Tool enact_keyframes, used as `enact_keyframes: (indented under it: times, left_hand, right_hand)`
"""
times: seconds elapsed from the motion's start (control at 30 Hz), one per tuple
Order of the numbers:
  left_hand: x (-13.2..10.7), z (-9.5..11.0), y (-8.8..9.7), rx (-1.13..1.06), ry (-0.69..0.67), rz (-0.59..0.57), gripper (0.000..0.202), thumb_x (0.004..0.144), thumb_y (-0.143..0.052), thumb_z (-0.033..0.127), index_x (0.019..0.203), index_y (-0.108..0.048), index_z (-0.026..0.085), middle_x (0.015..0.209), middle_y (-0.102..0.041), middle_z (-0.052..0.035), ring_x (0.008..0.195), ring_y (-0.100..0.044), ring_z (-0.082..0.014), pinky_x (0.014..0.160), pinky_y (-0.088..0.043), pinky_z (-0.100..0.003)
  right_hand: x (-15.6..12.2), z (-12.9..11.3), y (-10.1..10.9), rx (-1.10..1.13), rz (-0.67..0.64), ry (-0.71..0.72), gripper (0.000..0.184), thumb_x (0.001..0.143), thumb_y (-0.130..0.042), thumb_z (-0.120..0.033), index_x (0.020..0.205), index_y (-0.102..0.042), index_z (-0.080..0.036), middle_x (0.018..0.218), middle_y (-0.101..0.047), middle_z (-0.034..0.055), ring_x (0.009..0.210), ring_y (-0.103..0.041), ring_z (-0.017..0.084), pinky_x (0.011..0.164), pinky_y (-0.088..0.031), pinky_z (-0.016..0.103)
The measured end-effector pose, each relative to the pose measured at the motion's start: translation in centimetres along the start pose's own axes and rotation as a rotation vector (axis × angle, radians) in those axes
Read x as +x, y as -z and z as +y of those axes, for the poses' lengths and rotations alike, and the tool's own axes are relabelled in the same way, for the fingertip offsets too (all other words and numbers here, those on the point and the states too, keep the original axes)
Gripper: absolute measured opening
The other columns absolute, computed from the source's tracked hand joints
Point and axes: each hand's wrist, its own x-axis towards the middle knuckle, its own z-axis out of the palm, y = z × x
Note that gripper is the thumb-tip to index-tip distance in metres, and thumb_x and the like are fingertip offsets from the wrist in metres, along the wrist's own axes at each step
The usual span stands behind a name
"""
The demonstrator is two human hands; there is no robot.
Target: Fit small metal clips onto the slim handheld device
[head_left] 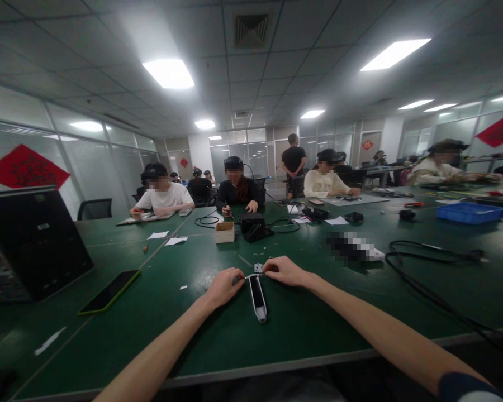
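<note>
Both hands rest on a green table (302, 329), close together. The left hand (223, 286) is curled, its fingertips at the far end of a long black-and-grey device (257, 297) that lies flat between the hands, pointing back toward the person. The right hand (285, 271) reaches its fingertips to a small grey part (258, 268) just beyond that end; whether either hand grips is unclear. Left of the left hand lies a phone (109, 291), and further left stands a black case (33, 240). Beyond the hands sits a small box (225, 231). A cable (427, 290) loops right of the right hand. People (238, 190) sit opposite.
</note>
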Motion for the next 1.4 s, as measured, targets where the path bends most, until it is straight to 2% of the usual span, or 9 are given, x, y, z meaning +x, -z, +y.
enact_keyframes:
  times: [0.3, 0.47, 0.7, 0.9, 1.2, 1.4]
  left_hand:
    - [0.2, -0.7, -0.6, -0.037, -0.009, 0.025, 0.017, 0.085, -0.049, 0.028, 0.091, -0.063, 0.021, 0.089, -0.064, -0.0018, 0.076, -0.059, -0.0154, 0.067, -0.043, -0.025]
    - [0.2, -0.5, -0.6, -0.007, -0.001, 0.031, 0.016, 0.085, -0.05, 0.025, 0.091, -0.063, 0.021, 0.087, -0.064, -0.0015, 0.075, -0.058, -0.0153, 0.067, -0.042, -0.025]
    - [0.1, 0.1, 0.1, -0.015, 0.028, -0.004, 0.017, 0.084, -0.05, 0.026, 0.092, -0.063, 0.021, 0.089, -0.064, -0.0018, 0.076, -0.058, -0.0157, 0.068, -0.043, -0.025]
    - [0.1, -0.1, -0.1, -0.026, 0.018, -0.001, 0.017, 0.084, -0.049, 0.026, 0.092, -0.063, 0.02, 0.089, -0.064, -0.0018, 0.076, -0.058, -0.0157, 0.069, -0.043, -0.025]
    - [0.1, -0.3, -0.3, -0.027, 0.009, 0.007, 0.016, 0.085, -0.05, 0.025, 0.092, -0.063, 0.02, 0.088, -0.063, -0.0019, 0.074, -0.057, -0.0151, 0.068, -0.043, -0.025]
    - [0.2, -0.4, -0.5, -0.019, -0.002, 0.022, 0.015, 0.084, -0.05, 0.025, 0.091, -0.063, 0.02, 0.086, -0.063, -0.0015, 0.074, -0.057, -0.015, 0.067, -0.043, -0.024]
  right_hand:
    - [0.2, 0.0, -0.5, -0.039, 0.042, -0.018, 0.021, 0.082, -0.053, -0.025, 0.096, -0.067, -0.019, 0.095, -0.066, 0.0029, 0.081, -0.06, 0.015, 0.073, -0.048, 0.026]
    - [0.2, -0.5, -0.7, -0.075, 0.079, 0.009, 0.02, 0.081, -0.053, -0.025, 0.091, -0.068, -0.018, 0.092, -0.067, 0.0039, 0.081, -0.06, 0.016, 0.074, -0.047, 0.027]
    - [0.1, -0.1, -0.7, 0.02, 0.003, -0.014, 0.025, 0.085, -0.052, -0.033, 0.1, -0.067, -0.02, 0.098, -0.067, 0.0027, 0.087, -0.061, 0.016, 0.077, -0.047, 0.027]
    - [0.3, 0.3, -0.8, 0.017, 0.007, -0.017, 0.025, 0.086, -0.051, -0.035, 0.1, -0.067, -0.021, 0.099, -0.066, 0.0028, 0.09, -0.061, 0.017, 0.08, -0.045, 0.028]
    - [0.5, 0.7, -1.5, 0.055, 0.027, -0.038, 0.023, 0.086, -0.052, -0.036, 0.092, -0.067, -0.019, 0.085, -0.067, 0.0014, 0.075, -0.061, 0.015, 0.069, -0.046, 0.024]
    - [0.5, 0.0, -1.8, 0.071, 0.076, -0.051, 0.022, 0.084, -0.055, -0.034, 0.09, -0.069, -0.018, 0.086, -0.069, 0.0022, 0.078, -0.062, 0.016, 0.071, -0.046, 0.025]
